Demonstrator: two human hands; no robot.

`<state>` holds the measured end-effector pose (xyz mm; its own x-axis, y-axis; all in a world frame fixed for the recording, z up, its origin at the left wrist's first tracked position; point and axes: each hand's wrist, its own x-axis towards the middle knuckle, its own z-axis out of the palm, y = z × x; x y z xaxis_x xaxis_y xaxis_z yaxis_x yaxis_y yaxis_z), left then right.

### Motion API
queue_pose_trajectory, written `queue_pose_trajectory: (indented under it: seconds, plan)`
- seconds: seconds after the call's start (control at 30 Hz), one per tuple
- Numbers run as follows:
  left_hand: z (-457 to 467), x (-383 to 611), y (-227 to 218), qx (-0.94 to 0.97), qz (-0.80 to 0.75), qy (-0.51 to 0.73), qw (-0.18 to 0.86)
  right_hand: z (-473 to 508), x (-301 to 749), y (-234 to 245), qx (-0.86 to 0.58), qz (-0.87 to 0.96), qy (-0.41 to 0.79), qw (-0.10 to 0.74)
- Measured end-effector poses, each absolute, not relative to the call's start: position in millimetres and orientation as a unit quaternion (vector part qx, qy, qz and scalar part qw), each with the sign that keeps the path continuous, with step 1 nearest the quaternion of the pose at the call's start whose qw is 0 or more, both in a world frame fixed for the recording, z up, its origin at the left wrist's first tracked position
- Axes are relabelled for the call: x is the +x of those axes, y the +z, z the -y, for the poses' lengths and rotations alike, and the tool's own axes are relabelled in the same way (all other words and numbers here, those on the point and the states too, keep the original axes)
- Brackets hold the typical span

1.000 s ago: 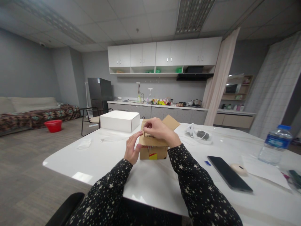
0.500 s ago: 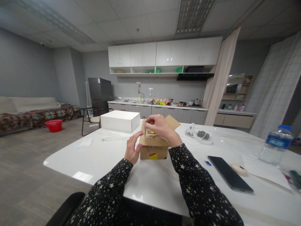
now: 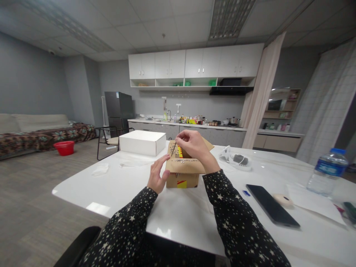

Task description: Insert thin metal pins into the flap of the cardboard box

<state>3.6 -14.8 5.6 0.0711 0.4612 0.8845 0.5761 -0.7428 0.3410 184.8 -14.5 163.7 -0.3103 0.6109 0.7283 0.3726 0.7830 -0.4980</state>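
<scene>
A small brown cardboard box (image 3: 182, 178) with a red and yellow label stands on the white table (image 3: 180, 215) in front of me. Its near flap (image 3: 185, 165) lies toward me and carries a row of small round metal pieces. My left hand (image 3: 157, 176) rests against the box's left side, fingers curved on it. My right hand (image 3: 194, 146) hovers over the open top, fingertips pinched on a thin dark stick-like thing (image 3: 174, 149) that points down into the box. Both sleeves are black with white stars.
A closed white box (image 3: 142, 142) sits behind on the left. A white and grey device (image 3: 236, 158) lies to the right, then a black phone (image 3: 271, 204), a beige oval object (image 3: 283, 199), paper and a water bottle (image 3: 325, 170). Crumpled plastic (image 3: 100, 169) lies left.
My right hand has risen from the box top, drawing the thin stick upward. The near flap has swung open toward me, baring the row of metal pieces. The left hand stayed put.
</scene>
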Motion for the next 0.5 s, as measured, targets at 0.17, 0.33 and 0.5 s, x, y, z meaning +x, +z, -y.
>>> queue_pose_trajectory:
  seconds: [0.17,0.33,0.5]
  plan:
    - [14,2,8,-0.752,0.362,-0.549,0.043,23,188,166,-0.283,0.807,0.135,0.501]
    - [9,-3,10,-0.765,0.361,-0.533,0.03,32,192,165,-0.267,0.827,0.137,0.476]
    - [0,-8,11,-0.773,0.356,-0.524,0.025,47,201,153,-0.235,0.857,0.14,0.437]
